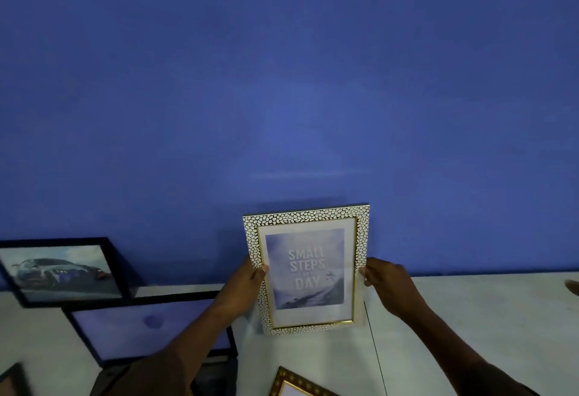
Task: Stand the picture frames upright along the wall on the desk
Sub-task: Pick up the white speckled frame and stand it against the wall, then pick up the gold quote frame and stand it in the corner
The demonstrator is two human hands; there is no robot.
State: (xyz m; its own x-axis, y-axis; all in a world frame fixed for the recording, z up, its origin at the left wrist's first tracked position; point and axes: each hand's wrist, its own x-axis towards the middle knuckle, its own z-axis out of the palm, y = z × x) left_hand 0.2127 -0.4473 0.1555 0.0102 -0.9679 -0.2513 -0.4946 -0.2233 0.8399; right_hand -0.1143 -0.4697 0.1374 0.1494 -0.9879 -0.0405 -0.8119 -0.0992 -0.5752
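A white pebble-patterned frame (305, 268) with a gold inner edge and the words "SMALL STEPS EVERY DAY" stands upright on the white desk (470, 317), close to the blue wall (282, 82). My left hand (246, 283) grips its left edge at mid height and my right hand (387, 283) grips its right edge. A black frame with a car picture (62, 272) leans against the wall at the far left. In front of that one, a large black frame (147, 326) lies flat on the desk. A gold-edged frame's corner (294, 384) lies flat near the bottom edge.
A thin seam (374, 351) runs across the desk just right of the held frame. Another dark frame's corner (12, 380) shows at the bottom left. A dark object (573, 286) pokes in at the right edge. The desk reaches to the right along the wall.
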